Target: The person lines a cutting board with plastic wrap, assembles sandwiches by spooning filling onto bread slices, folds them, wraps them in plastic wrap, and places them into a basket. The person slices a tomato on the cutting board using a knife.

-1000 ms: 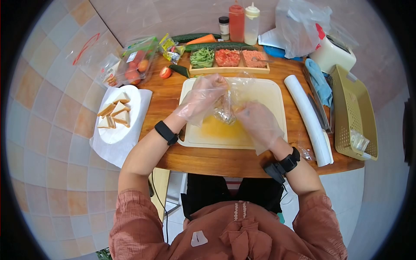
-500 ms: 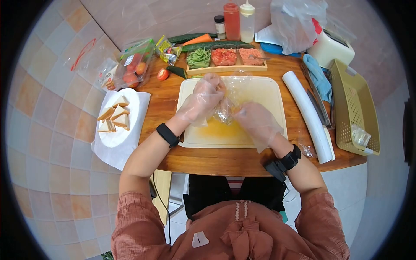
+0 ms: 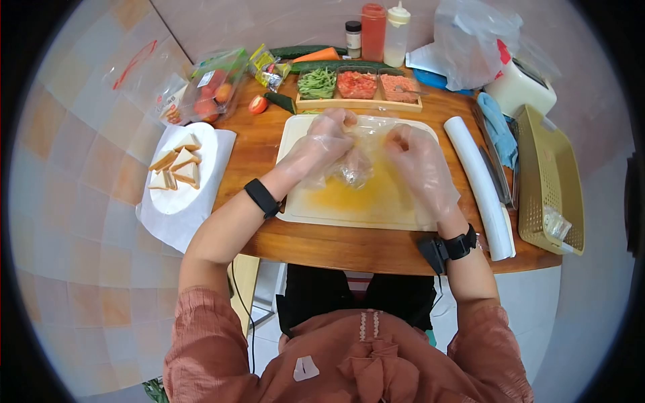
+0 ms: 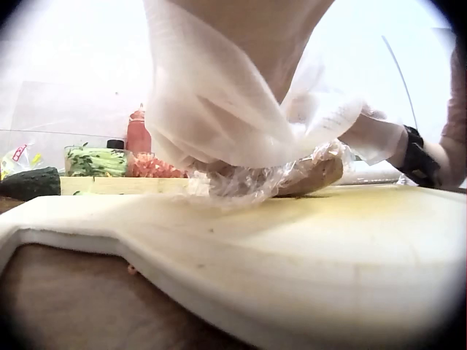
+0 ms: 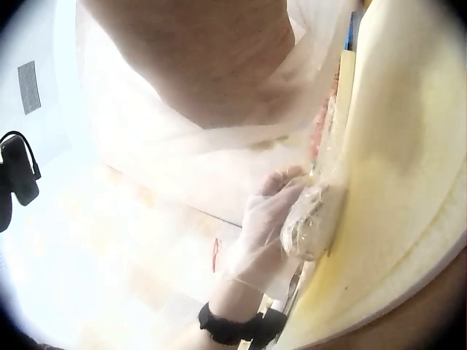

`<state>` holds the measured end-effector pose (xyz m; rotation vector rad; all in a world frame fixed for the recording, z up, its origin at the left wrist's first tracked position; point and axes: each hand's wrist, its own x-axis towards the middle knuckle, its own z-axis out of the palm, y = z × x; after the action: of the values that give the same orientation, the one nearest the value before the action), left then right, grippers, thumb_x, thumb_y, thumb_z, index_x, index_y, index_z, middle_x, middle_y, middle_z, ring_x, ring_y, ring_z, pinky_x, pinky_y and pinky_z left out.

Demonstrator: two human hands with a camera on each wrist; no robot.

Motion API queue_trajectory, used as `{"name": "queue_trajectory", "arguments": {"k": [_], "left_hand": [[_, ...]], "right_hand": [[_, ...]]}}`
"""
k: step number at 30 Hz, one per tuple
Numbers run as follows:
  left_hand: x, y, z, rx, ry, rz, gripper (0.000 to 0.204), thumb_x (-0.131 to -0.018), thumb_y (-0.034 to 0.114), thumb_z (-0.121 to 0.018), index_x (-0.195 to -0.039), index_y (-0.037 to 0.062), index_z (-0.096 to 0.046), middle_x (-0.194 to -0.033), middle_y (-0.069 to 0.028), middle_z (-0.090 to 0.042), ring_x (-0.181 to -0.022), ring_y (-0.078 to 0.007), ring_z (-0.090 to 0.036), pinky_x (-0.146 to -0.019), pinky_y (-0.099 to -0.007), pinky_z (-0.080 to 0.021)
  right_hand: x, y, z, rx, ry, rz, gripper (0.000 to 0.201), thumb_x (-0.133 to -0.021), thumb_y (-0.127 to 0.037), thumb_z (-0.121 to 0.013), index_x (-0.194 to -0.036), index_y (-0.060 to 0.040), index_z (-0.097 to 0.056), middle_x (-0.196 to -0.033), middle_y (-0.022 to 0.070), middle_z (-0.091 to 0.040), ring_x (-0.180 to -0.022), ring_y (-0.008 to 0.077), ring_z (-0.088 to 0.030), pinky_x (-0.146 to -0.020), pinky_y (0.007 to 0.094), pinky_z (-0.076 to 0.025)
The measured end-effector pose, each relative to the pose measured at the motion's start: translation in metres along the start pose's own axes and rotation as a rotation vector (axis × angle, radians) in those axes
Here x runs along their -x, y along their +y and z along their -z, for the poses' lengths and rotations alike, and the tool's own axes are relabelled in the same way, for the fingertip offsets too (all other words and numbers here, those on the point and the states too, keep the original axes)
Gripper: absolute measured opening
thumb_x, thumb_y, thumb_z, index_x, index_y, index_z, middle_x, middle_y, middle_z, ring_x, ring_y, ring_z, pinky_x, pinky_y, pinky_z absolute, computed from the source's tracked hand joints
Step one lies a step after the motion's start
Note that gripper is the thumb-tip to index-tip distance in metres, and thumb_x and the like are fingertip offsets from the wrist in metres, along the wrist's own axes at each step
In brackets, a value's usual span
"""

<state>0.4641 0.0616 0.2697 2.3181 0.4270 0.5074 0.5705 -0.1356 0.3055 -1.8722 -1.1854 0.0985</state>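
Over the cream cutting board [image 3: 316, 216], a food bundle in cling film [image 3: 354, 171] lies under my left hand [image 3: 322, 144], whose gloved fingers grip its left side. The left wrist view shows something brown inside the crinkled wrapped bundle [image 4: 317, 175], low over the board. My right hand [image 3: 423, 164], also in a loose clear plastic glove, is to the right with curled fingers that pinch the edge of the cling film [image 3: 375, 127] stretched between the hands. Its fingertips are partly hidden in the right wrist view. Yellow stains mark the board.
Behind the board stands a wooden tray [image 3: 322, 105] with tubs of shredded cucumber, chopped red pieces and pink minced filling. Sandwich triangles sit on a white plate [image 3: 168, 201] at left. A white roll [image 3: 478, 188] and a basket [image 3: 552, 174] are at right.
My right hand has moved right and slightly back, away from the bundle, widening the gap between the hands. My left hand stays at the bundle.
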Motion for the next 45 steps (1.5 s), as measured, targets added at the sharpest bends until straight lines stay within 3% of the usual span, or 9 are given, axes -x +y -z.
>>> {"name": "queue_trajectory", "arguments": {"k": [3,16,19,22,24,30,33,37,45], "left_hand": [[-0.001,0.002,0.001,-0.03,-0.016,0.006,0.035,-0.088,0.007,-0.071,-0.12,-0.0001,-0.061,-0.106,-0.0127,-0.067,-0.094,-0.0237,-0.066,-0.085,-0.0355,-0.054],[-0.002,-0.012,0.007,0.49,-0.129,0.205,0.036,-0.089,0.004,-0.066,-0.124,-0.0011,-0.058,-0.108,-0.0107,-0.064,-0.098,-0.0203,-0.063,-0.087,-0.0343,-0.053],[-0.01,-0.047,0.024,-0.156,-0.194,-0.183,0.033,-0.089,0.006,-0.066,-0.121,-0.0024,-0.061,-0.109,-0.0104,-0.065,-0.1,-0.0193,-0.062,-0.087,-0.0336,-0.052],[0.001,-0.017,0.052,0.371,0.113,0.245,0.038,-0.089,0.009,-0.067,-0.124,-0.0026,-0.058,-0.094,-0.0068,-0.067,-0.082,-0.0154,-0.063,-0.073,-0.031,-0.052],[0.021,0.024,0.065,0.417,0.571,0.331,0.029,-0.091,0.009,-0.068,-0.117,-0.0034,-0.065,-0.114,-0.0087,-0.066,-0.105,-0.0164,-0.06,-0.094,-0.0307,-0.048],[0.084,0.013,0.071,0.212,0.252,0.056,0.023,-0.093,0.007,-0.061,-0.113,-0.0037,-0.066,-0.108,-0.0096,-0.066,-0.101,-0.012,-0.061,-0.089,-0.0284,-0.049],[0.085,0.014,0.073,0.048,-0.017,0.322,0.019,-0.093,0.007,-0.06,-0.106,-0.0048,-0.067,-0.094,-0.0086,-0.068,-0.085,-0.0136,-0.064,-0.078,-0.0294,-0.053],[0.086,0.014,0.061,-0.35,0.104,-0.085,0.017,-0.093,0.008,-0.061,-0.102,-0.0038,-0.068,-0.078,-0.0105,-0.067,-0.069,-0.0173,-0.065,-0.066,-0.0314,-0.053],[0.099,0.05,0.031,-0.09,0.019,-0.075,0.024,-0.096,0.005,-0.058,-0.117,-0.0023,-0.068,-0.1,-0.0161,-0.07,-0.091,-0.0186,-0.068,-0.084,-0.0315,-0.053]], "right_hand": [[0.003,0.002,-0.012,-0.181,-0.026,0.237,0.019,-0.086,-0.006,-0.067,-0.102,0.0042,-0.071,-0.088,0.0223,-0.067,-0.082,0.0367,-0.065,-0.076,0.0406,-0.05],[0.003,0.015,-0.033,-0.199,-0.302,0.178,0.039,-0.079,-0.003,-0.074,-0.118,0.0019,-0.07,-0.101,0.0179,-0.069,-0.093,0.0321,-0.065,-0.087,0.0373,-0.051],[0.002,0.012,-0.03,-0.185,-0.333,0.178,0.041,-0.079,-0.003,-0.074,-0.119,0.0008,-0.07,-0.101,0.0177,-0.068,-0.093,0.0319,-0.065,-0.087,0.0374,-0.051],[0.002,0.021,-0.035,-0.165,-0.31,0.217,0.043,-0.078,-0.004,-0.074,-0.12,-0.0006,-0.07,-0.098,0.0177,-0.068,-0.093,0.0334,-0.065,-0.086,0.039,-0.051],[0.003,0.025,-0.037,-0.128,-0.257,0.292,0.042,-0.079,-0.008,-0.073,-0.12,-0.0018,-0.07,-0.097,0.0177,-0.067,-0.094,0.0354,-0.064,-0.086,0.0405,-0.051],[0.0,0.025,-0.037,-0.066,-0.326,0.271,0.04,-0.08,-0.016,-0.073,-0.119,-0.0034,-0.072,-0.096,0.0182,-0.067,-0.096,0.0355,-0.063,-0.088,0.0412,-0.049],[0.0,0.022,-0.037,-0.103,-0.334,0.214,0.04,-0.081,-0.017,-0.073,-0.118,-0.0039,-0.072,-0.096,0.0185,-0.067,-0.096,0.0353,-0.063,-0.089,0.0419,-0.049],[0.002,0.028,-0.036,-0.068,-0.283,0.275,0.04,-0.081,-0.018,-0.072,-0.119,-0.0039,-0.072,-0.098,0.0186,-0.067,-0.096,0.0354,-0.063,-0.089,0.0419,-0.048],[0.003,0.026,-0.036,-0.039,-0.295,0.305,0.046,-0.082,-0.023,-0.073,-0.125,-0.0049,-0.069,-0.097,0.0187,-0.065,-0.097,0.0356,-0.062,-0.089,0.043,-0.048]]}}
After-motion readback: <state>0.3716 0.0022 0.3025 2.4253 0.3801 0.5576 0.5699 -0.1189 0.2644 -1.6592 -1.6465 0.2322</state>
